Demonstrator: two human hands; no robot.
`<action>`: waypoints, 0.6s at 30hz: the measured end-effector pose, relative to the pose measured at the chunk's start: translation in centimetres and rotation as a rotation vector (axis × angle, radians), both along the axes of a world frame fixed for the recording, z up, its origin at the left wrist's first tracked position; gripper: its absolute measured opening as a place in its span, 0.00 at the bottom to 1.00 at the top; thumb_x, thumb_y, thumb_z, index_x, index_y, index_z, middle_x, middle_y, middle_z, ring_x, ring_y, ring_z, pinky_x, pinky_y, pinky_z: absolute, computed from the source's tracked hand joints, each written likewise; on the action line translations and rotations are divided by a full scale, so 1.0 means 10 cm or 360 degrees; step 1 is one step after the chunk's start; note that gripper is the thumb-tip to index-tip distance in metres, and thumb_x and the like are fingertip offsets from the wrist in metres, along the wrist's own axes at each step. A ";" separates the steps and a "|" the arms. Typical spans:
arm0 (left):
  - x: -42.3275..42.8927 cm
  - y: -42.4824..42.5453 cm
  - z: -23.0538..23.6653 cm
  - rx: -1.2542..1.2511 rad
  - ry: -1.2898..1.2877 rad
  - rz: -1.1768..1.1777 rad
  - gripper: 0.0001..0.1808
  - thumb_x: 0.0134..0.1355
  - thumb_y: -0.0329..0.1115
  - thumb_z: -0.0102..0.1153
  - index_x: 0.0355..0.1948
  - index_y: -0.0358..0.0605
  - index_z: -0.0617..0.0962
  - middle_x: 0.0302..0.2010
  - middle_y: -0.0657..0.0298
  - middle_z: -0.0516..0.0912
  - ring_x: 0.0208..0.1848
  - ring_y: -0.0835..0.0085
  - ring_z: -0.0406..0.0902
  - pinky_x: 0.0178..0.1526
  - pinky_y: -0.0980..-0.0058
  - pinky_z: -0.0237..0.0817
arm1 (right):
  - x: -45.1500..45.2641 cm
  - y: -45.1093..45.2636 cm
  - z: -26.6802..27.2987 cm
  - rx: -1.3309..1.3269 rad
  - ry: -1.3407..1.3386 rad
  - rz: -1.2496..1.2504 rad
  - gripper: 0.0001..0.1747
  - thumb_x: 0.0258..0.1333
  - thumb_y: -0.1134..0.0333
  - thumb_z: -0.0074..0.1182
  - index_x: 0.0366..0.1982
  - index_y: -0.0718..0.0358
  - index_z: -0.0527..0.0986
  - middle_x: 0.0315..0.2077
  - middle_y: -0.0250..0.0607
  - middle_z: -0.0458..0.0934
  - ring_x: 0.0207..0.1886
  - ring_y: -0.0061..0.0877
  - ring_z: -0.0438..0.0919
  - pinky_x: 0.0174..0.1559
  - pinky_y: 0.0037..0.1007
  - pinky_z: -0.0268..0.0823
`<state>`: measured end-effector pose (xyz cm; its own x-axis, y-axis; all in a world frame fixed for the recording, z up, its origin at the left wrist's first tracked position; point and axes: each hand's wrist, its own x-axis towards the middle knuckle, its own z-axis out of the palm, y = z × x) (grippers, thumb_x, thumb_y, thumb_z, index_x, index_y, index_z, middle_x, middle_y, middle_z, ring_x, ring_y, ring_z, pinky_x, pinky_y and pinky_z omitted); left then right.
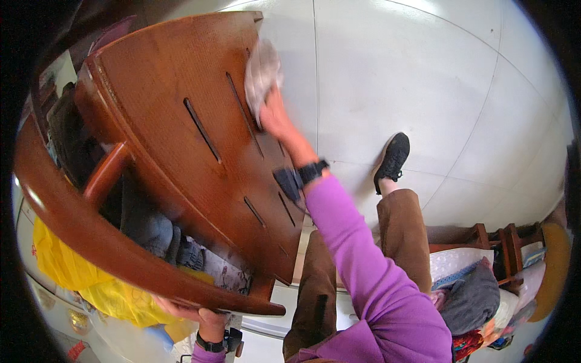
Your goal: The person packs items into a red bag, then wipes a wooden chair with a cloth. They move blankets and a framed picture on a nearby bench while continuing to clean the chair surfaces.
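Observation:
A pale, crumpled cloth (261,72), blurred, is in my right hand (273,111). It presses on the far right edge of a slotted reddish-brown wooden panel (168,68), which looks like part of a wooden seat or bench. Several dark, narrow slots cut through the panel. Along its near left side runs a curved wooden armrest (131,254), joined to it by a short round post (106,172). My left hand (209,320) grips the underside of this armrest near its lower end; the rail hides some of the fingers.
Yellow plastic bags (77,258) and dark clothing (145,227) lie behind the armrest. White floor tiles (363,68) stretch to the right, where my black shoe (394,156) stands. At lower right, a wooden rack (508,254) and a grey cloth bundle (472,295) sit beside my leg.

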<state>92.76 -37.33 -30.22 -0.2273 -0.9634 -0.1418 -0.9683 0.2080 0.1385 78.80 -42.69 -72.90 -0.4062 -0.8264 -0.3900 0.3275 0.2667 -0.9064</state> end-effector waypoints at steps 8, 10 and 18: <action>-0.15 -0.14 0.00 -0.0008 -0.0014 -0.0146 0.49 0.65 0.67 0.37 0.73 0.40 0.48 0.74 0.40 0.43 0.75 0.46 0.42 0.73 0.48 0.36 | 1.01 2.02 1.50 0.0447 -0.0594 0.0085 0.31 0.67 0.62 0.39 0.67 0.67 0.55 0.66 0.52 0.59 0.70 0.44 0.56 0.72 0.42 0.43; -0.15 -0.15 0.02 -0.0010 -0.0038 -0.0153 0.49 0.64 0.65 0.39 0.72 0.37 0.49 0.73 0.40 0.44 0.75 0.45 0.43 0.73 0.48 0.36 | 0.96 1.63 1.90 0.0400 -0.0227 -0.0043 0.30 0.66 0.63 0.42 0.67 0.65 0.56 0.65 0.50 0.60 0.67 0.40 0.61 0.71 0.40 0.47; -0.20 -0.15 -0.05 -0.0043 0.0067 -0.0144 0.50 0.63 0.66 0.39 0.73 0.38 0.49 0.74 0.42 0.45 0.76 0.48 0.44 0.73 0.50 0.35 | -0.21 -0.21 1.20 0.0007 0.0046 -0.0045 0.40 0.61 0.46 0.49 0.63 0.71 0.63 0.72 0.51 0.45 0.75 0.48 0.42 0.72 0.51 0.36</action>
<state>90.73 -38.82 -30.76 -0.3188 -0.9420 -0.1048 -0.9388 0.2986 0.1718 76.70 -44.75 -60.95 -0.4408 -0.8125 -0.3815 0.3086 0.2619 -0.9144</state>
